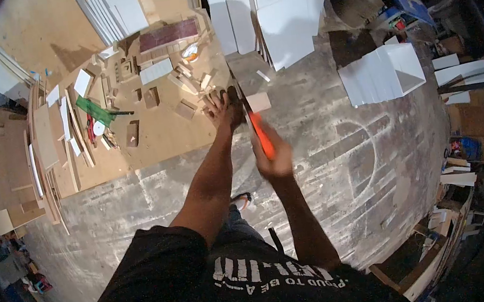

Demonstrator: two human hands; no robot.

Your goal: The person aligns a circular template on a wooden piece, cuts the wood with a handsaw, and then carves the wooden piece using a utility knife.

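Note:
My right hand (pixel 275 154) is wrapped round the orange handle of a handsaw (pixel 261 136), slightly blurred. The saw's thin dark blade points away from me along the right edge of the wooden worktable (pixel 164 144). My left hand (pixel 223 110) lies at that edge, just left of the blade, with its fingers spread. A small dark piece beside it, under the blade, is too unclear to make out. A pale wood piece (pixel 258 101) is just right of the blade. Small wood offcuts (pixel 185 108) lie left of my left hand.
On the table are a green tool (pixel 95 111), a white tape roll (pixel 98 128), a dark red board (pixel 168 35) and several wood strips. White panels (pixel 288 25) stand beyond the floor. A white box (pixel 384 74) is at the right. My foot (pixel 241 202) shows below.

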